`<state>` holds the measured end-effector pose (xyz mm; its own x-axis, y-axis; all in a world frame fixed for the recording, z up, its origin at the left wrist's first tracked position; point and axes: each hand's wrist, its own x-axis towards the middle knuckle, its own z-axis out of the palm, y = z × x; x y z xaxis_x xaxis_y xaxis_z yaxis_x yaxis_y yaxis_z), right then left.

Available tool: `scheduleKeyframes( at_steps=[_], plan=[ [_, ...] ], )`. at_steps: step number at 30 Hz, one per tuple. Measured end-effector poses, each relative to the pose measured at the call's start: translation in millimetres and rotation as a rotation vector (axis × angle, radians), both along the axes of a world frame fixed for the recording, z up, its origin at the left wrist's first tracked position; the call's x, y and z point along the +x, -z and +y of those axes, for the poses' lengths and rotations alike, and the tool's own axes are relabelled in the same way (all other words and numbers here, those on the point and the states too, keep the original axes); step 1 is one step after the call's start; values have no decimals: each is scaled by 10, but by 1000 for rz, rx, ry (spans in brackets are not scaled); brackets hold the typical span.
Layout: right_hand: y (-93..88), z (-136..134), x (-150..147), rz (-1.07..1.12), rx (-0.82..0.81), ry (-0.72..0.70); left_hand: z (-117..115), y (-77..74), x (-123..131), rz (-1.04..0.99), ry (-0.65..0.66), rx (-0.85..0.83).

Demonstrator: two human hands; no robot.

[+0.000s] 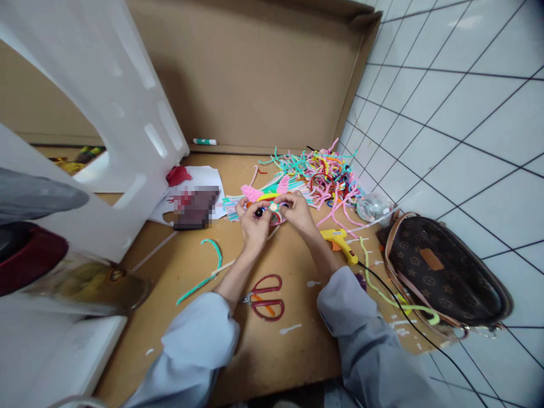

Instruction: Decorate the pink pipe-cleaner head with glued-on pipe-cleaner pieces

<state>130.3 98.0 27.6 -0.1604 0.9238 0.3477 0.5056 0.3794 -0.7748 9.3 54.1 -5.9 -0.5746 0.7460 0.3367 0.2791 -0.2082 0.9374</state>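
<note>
Both hands hold a small pipe-cleaner figure (267,196) above the middle of the table. It has two fuzzy pink ear shapes, a yellow band and dark round eye-like parts. My left hand (254,228) pinches its left side near one eye, while the fingers of my right hand (298,212) are closed on its right side. Fingers cover much of the figure's lower half. Behind it lies a bundle of straight pale and turquoise pipe cleaners (232,209). Red-handled scissors (266,302) rest nearer me, between my forearms. A yellow glue gun (346,246) lies beside my right forearm.
A tangled heap of coloured pipe cleaners (323,170) sits at the back right. A brown patterned bag (442,266) stands by the tiled wall, with the glue gun's black cord (399,306) running past it. White plastic furniture (140,96) borders the left; cardboard (255,73) closes the back.
</note>
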Motion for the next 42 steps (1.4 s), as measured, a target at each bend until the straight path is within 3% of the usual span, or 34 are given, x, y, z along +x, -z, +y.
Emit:
scheduleKeyframes(
  at_steps=[20, 28, 42],
  plan=[
    [-81, -76, -37, -47, -27, 72, -4, -19, -4, -14, 41, -4],
    [-37, -56, -35, -21, -1, 68, -36, -107, -17, -68, 58, -39],
    [-23, 51, 58, 4, -33, -59, -17, -87, -49, 21, 37, 3]
  ],
)
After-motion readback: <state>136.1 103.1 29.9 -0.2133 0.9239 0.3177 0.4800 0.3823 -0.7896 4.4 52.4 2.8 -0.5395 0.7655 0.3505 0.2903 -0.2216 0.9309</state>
